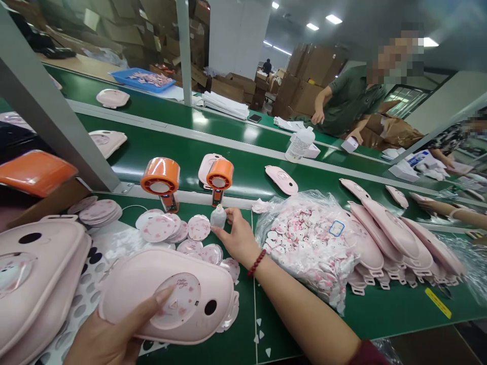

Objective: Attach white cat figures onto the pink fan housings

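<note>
Left fingers [163,298] grip a smooth, pink oval shell [137,284]; right fingers [233,215] pinch a cloudy, rounded bottle [218,218].

green bench [304,334], pink shells [375,243], round discs [199,227]

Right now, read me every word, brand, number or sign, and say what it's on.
"Hello", then a word that looks like "Kitty": red script on the round disc of the pink shell in the left hand.
Label on the white bottle: too blurred.
Blue-edged sticker on the clear bag: too small.
Yellow strip: unreadable.
</note>
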Available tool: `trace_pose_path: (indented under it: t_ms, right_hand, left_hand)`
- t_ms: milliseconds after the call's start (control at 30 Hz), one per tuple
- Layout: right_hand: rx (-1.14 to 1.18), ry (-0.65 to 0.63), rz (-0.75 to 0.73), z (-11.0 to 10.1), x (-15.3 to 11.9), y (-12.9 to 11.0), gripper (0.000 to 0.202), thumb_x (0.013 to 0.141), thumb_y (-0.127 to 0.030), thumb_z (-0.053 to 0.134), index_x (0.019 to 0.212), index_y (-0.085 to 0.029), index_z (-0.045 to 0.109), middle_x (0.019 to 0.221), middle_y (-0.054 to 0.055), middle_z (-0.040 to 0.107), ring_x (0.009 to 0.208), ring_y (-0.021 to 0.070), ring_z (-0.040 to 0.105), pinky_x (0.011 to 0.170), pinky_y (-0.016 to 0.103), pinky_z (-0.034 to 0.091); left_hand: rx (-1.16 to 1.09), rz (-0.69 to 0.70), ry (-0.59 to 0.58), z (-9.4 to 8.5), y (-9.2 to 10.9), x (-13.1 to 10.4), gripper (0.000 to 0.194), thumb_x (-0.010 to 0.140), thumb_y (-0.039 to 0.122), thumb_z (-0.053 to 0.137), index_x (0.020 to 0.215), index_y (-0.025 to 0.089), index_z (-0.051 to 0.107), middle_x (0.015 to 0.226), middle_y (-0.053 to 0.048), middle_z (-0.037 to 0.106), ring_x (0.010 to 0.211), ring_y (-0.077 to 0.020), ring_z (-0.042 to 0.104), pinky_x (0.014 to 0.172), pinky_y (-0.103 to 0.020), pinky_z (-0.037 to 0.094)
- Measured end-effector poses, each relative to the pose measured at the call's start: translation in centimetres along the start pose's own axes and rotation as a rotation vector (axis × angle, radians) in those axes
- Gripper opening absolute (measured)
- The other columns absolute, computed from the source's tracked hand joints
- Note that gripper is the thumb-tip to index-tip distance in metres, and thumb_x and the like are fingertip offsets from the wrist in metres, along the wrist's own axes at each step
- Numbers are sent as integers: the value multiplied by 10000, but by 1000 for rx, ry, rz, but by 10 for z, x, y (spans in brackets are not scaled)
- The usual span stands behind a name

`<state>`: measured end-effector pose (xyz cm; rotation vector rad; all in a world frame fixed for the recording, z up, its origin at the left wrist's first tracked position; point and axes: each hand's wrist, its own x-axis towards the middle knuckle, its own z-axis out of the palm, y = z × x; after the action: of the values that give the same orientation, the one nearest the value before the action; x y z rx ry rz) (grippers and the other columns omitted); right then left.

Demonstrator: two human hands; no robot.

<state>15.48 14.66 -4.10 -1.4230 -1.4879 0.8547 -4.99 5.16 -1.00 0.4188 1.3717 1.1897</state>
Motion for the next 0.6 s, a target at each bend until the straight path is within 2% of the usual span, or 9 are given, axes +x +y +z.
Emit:
trace_pose_path:
  t_ms: [67,167,267,333,433,600]
  right_hand:
    - [12,-13,-63,-5,-6,-7,363,849,-296,690,1152,-187,523,1167,111,679,1117,251,639,999,446,503]
    - [40,-40,-190,-32,-33,-26,370,868,-313,660,1207,-213,549,1193,84,651,1091,221,621,940,378,514]
    - [158,-74,-296,-64,-67,-47,400,816,-280,711,1201,-258,603,998,18,650,825,157,611,743,283,515]
    - [309,-64,-272,-75,-86,-58,389,762,-285,768,1127,-276,633,866,-16,630,678,126,561,590,228,470]
    - [455,-7,-178,-74,-103,-71,296,725,-302,799,984,-258,663,805,-16,669,626,118,578,534,198,462]
    - [332,-2,-154,-57,-109,-86,226,660,-261,791,855,-209,690,646,-25,639,484,94,495,448,195,400]
  left_hand:
    - [-10,22,9,4,2,-4,864,383,268,968,1199,290,683,1006,9,772,1228,-337,606,863,-313,622]
    - [-33,73,8,7,4,-8,809,387,278,968,1152,296,705,1151,7,748,1193,-315,630,873,-312,614]
    - [0,107,33,7,1,-9,838,424,330,963,1214,329,685,1276,11,704,1174,-304,642,848,-313,621]
    - [11,125,20,6,-2,-11,836,448,351,956,1237,321,679,1326,2,679,1181,-313,638,876,-334,615]
    - [16,147,17,8,-5,-18,848,449,357,955,1247,291,678,1248,-31,720,1130,-326,667,894,-357,611]
    - [85,250,-13,9,-8,-29,728,468,365,945,1148,231,721,1086,-76,769,1009,-362,713,874,-434,629]
